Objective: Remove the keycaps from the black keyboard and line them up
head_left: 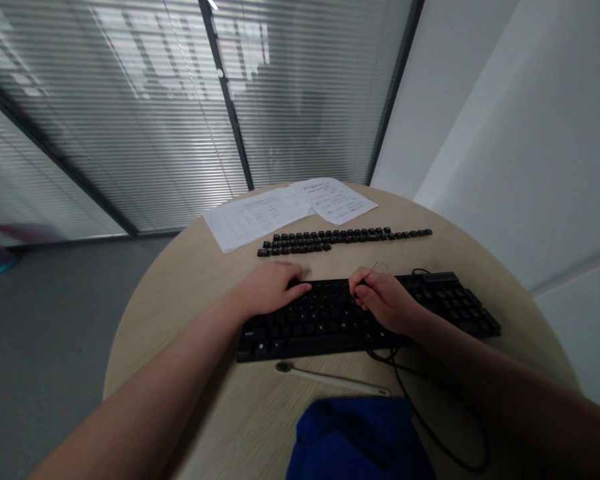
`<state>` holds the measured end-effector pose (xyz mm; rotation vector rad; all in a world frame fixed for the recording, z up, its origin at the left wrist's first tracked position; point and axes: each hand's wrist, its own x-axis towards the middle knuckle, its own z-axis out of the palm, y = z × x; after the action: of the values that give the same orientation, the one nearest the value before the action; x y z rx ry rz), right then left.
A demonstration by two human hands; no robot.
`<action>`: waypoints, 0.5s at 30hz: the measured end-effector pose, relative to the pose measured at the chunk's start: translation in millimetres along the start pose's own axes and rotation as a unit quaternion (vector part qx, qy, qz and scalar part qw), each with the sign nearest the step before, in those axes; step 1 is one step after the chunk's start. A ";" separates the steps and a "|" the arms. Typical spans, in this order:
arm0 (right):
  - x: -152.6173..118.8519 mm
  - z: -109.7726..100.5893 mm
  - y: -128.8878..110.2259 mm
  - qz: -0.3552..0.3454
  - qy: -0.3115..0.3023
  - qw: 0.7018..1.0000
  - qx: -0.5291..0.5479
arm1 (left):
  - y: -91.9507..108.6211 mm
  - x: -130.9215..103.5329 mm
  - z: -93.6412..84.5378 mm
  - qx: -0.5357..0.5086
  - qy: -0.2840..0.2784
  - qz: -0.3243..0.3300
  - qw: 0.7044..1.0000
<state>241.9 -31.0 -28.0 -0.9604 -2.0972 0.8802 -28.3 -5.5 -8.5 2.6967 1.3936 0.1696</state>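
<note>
A black keyboard (310,343) lies across the table, with some keys gone from its far rows. At its far left edge my left hand (267,287) grips the frame, thumb on top and fingers over the back edge. Above the middle of the keyboard, my right hand (385,300) is closed on what looks like a wire keycap puller (379,268); its thin wires stick up past the fingers and the rest is hidden. Loose black keycaps (300,243) stand in rows beyond the keyboard.
Printed sheets (265,213) lie at the back of the round wooden table (170,293). A long-handled brush (335,381) rests in front of the keyboard, near a blue cloth (355,433). The black cable (420,410) loops at the right under my forearm.
</note>
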 end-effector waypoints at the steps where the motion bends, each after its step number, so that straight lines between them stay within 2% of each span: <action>1: -0.5 0.1 -0.1 -0.001 0.002 1.000 0.000 | 0.1 0.1 0.0 -0.002 0.001 0.000 1.000; 15: -3.1 0.1 0.7 -0.024 0.026 0.999 -0.022 | 3.1 -0.9 0.0 0.026 0.014 0.003 1.000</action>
<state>243.6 -33.2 -29.5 -0.9413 -2.0941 0.7782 -26.4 -8.0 -8.1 2.7516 1.4159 0.1732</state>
